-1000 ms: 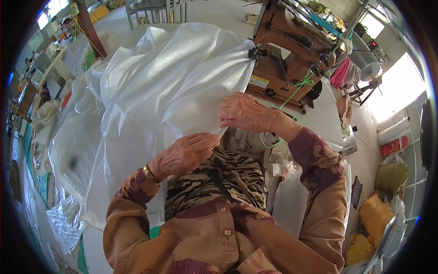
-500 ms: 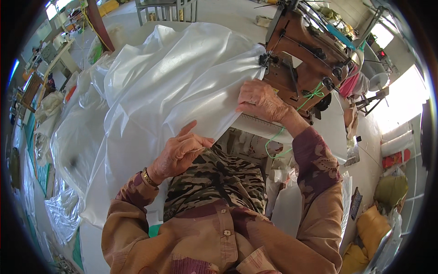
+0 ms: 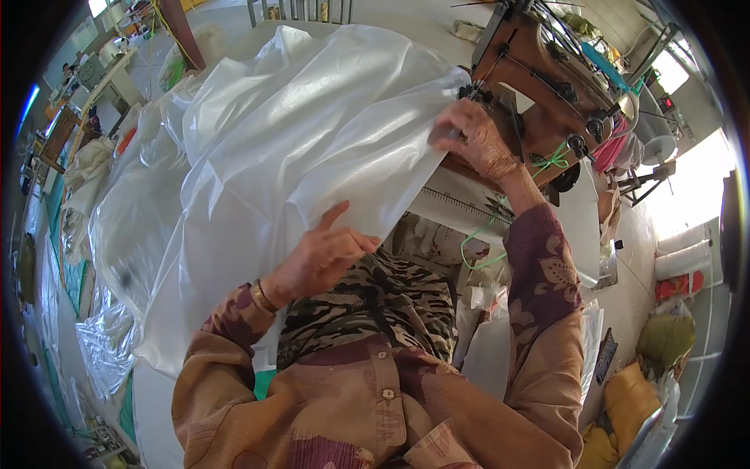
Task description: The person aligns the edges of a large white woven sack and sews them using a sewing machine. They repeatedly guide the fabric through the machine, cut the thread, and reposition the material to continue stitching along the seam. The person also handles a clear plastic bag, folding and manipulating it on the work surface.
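Note:
A large, translucent white plastic sheet point(image 3: 312, 125) lies in folds before me, running up to the presser foot of a brown sewing machine point(image 3: 562, 125). My left hand point(image 3: 324, 254) pinches the sheet's near edge between thumb and fingers, its index finger sticking out. Higher along that same edge, close to the presser foot, my right hand point(image 3: 478, 141) is closed with its fingertips at the sheet; it is slightly blurred. The needle area is partly hidden behind its fingers.
A ruler scale point(image 3: 457, 205) runs along the machine table's near edge. Green string point(image 3: 553, 159) is tied at the machine, with a loop hanging below. Crumpled clear plastic point(image 3: 105, 352) lies at the left. Yellow sacks point(image 3: 631, 399) sit at the lower right.
My right hand has moved up along the sheet's edge toward the presser foot. My left hand has shifted slightly right with the edge. The whole view has tilted a little.

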`<action>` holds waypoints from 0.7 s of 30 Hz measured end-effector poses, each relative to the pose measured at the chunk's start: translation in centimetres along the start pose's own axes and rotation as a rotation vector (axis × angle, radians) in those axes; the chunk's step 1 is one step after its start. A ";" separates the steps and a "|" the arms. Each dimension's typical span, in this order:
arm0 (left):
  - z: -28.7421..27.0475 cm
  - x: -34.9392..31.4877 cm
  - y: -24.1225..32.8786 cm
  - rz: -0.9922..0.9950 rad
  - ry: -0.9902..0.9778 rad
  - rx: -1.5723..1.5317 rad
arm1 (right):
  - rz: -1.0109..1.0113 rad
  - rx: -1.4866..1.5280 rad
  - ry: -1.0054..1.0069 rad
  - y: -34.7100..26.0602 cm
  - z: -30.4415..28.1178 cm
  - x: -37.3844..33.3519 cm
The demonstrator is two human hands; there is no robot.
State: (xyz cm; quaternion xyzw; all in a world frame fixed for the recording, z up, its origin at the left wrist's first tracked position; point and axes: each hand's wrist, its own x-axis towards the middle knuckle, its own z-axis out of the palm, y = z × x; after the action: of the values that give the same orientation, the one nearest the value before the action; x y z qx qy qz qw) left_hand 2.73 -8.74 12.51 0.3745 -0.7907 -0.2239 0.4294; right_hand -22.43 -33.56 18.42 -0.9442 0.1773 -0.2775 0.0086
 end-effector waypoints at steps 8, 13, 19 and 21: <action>7.9 0.6 1.1 0.234 0.000 0.260 | 0.237 -0.219 0.406 -2.4 3.5 -4.2; 8.2 1.0 -0.5 0.243 -0.021 0.306 | 0.201 -0.313 0.419 -2.6 4.1 -4.9; 7.9 2.7 -1.1 0.245 -0.080 0.358 | 0.194 -0.304 0.482 -1.9 4.9 -5.3; 7.5 3.7 -1.1 0.233 -0.123 0.357 | 0.195 -0.283 0.498 -1.8 4.9 -5.4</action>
State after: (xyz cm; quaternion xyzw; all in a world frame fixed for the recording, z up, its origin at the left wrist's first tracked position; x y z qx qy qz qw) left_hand -4.53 -12.09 9.70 0.3365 -0.8803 -0.0516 0.3303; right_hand -23.45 -30.44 11.64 -0.8175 0.3006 -0.4708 -0.1402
